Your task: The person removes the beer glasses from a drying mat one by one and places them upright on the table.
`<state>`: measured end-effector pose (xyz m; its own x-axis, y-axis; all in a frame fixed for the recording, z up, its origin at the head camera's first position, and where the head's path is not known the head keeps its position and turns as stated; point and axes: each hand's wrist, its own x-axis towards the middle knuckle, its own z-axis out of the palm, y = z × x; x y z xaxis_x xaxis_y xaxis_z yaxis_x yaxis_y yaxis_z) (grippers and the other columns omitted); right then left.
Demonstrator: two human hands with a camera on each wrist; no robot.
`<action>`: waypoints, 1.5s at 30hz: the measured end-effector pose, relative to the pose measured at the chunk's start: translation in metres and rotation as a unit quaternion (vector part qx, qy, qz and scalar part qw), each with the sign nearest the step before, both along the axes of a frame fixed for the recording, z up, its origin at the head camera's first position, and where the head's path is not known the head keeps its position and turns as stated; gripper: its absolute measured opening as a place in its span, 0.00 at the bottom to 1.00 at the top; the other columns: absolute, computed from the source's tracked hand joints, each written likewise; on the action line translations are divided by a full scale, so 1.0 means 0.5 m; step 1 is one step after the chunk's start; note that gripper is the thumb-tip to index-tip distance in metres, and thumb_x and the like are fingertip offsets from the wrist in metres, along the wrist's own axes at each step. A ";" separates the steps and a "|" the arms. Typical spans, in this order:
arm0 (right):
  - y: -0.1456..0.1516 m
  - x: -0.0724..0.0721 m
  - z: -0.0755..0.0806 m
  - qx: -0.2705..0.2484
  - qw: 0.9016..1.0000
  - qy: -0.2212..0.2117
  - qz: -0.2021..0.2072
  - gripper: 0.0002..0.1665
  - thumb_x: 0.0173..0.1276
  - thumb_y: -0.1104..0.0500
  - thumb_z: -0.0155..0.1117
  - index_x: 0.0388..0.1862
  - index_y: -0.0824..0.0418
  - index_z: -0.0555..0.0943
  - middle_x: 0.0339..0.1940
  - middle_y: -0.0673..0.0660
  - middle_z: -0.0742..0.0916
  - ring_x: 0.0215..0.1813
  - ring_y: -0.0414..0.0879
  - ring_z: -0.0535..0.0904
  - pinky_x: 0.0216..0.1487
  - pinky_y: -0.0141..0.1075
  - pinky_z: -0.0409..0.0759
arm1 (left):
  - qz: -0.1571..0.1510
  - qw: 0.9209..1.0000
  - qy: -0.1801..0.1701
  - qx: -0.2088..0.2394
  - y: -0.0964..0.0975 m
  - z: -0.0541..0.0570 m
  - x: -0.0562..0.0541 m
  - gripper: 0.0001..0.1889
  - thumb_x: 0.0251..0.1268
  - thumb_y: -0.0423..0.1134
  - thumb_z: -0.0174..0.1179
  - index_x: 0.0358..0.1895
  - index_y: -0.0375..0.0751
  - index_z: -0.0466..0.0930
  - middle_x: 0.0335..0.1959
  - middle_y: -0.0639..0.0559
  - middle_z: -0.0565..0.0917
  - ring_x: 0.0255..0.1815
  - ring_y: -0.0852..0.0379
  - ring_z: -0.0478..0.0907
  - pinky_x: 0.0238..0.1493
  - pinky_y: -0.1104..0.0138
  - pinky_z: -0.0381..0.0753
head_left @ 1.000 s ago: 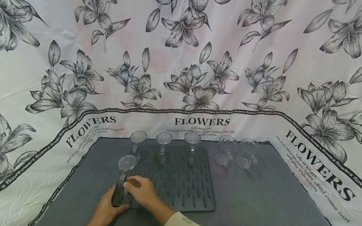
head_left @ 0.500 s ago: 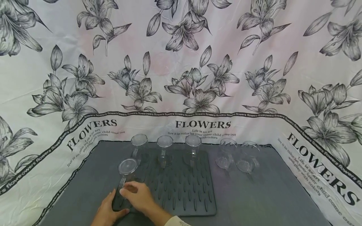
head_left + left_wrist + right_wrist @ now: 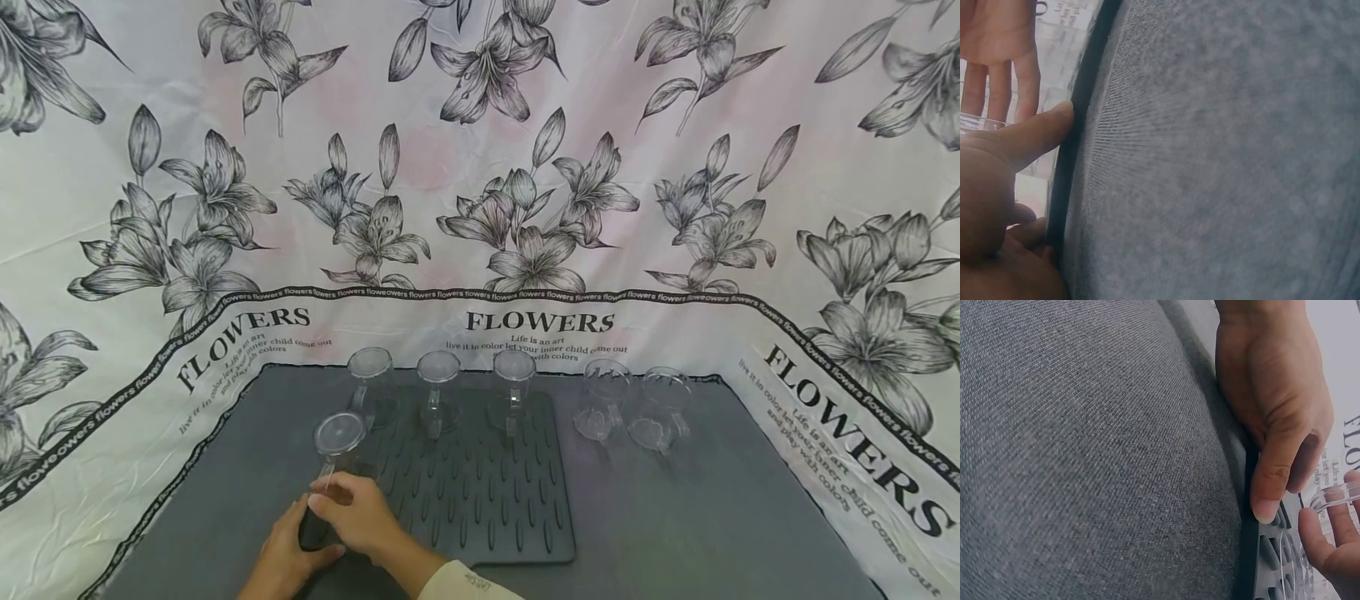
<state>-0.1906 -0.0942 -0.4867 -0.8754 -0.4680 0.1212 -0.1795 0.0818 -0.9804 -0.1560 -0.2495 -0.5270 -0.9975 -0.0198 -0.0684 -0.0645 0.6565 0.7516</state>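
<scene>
A clear mug (image 3: 340,435) stands upside down at the left side of the dark ridged drying mat (image 3: 517,500). Its handle points toward me, and the fingers and thumb of my right hand (image 3: 363,512) pinch that handle. My left hand (image 3: 281,550) is spread around the mat's near left corner, thumb along the front edge. In the right wrist view the left thumb (image 3: 1267,509) presses on the mat's rim, with the right hand (image 3: 1338,562) by the clear handle (image 3: 1335,497). The left wrist view shows the mat edge (image 3: 1072,150) beside the left thumb (image 3: 1035,137).
Along the mat's back edge stand three more upside-down clear mugs: left (image 3: 371,367), middle (image 3: 438,368) and right (image 3: 514,367). Two upright clear mugs, one nearer (image 3: 600,417) and one farther right (image 3: 654,425), sit on the grey cloth right of the mat. Flower-printed fabric (image 3: 540,321) encloses the table.
My right hand has shifted a little left with the mug's handle, while the mug's body stays in nearly the same place. The left hand has kept its position at the mat's corner.
</scene>
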 end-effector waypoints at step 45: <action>0.102 0.029 0.045 -0.105 0.991 0.052 0.058 0.11 0.76 0.59 0.54 0.45 0.65 0.79 0.37 0.51 0.86 0.43 0.39 0.83 0.42 0.32 0.83 | 0.026 0.998 -0.031 -0.050 0.007 0.001 -0.010 0.61 0.47 0.55 0.75 0.69 0.15 0.47 0.66 0.15 0.51 0.65 0.19 0.51 0.59 0.33 0.59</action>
